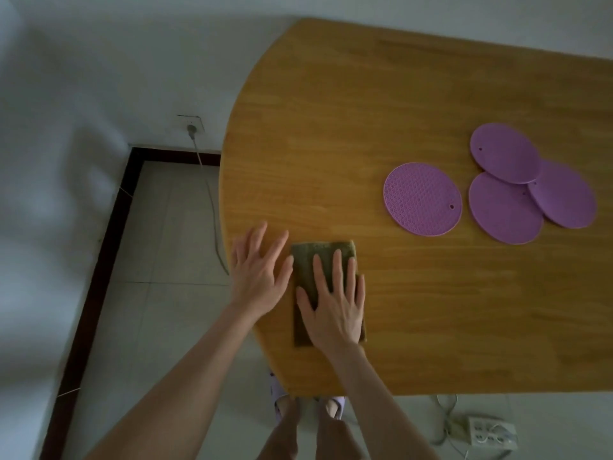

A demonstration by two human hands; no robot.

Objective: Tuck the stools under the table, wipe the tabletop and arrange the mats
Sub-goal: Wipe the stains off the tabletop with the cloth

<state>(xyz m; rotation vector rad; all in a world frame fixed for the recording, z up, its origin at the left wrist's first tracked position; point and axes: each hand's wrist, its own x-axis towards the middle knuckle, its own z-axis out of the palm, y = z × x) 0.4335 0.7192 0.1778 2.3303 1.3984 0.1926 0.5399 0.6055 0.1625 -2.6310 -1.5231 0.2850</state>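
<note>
A folded olive-green cloth (313, 257) lies near the left end of the wooden table (381, 104). My right hand (335, 303) presses flat on the cloth with straight, spread fingers. My left hand (258, 270) rests flat on the tabletop just left of the cloth, its fingers straight, the nearest one at the cloth's edge. Several round purple mats sit to the right: one ribbed mat (423, 198) lies alone, and three smooth ones (504, 210) overlap beyond it. No stool is in view.
A white wall stands behind the table, with a socket and plugged cable (191, 128) hanging down to the tiled floor (159, 293). A power strip (491, 429) with wires lies on the floor below the table's near edge. My slippered feet (335, 405) stand by that edge.
</note>
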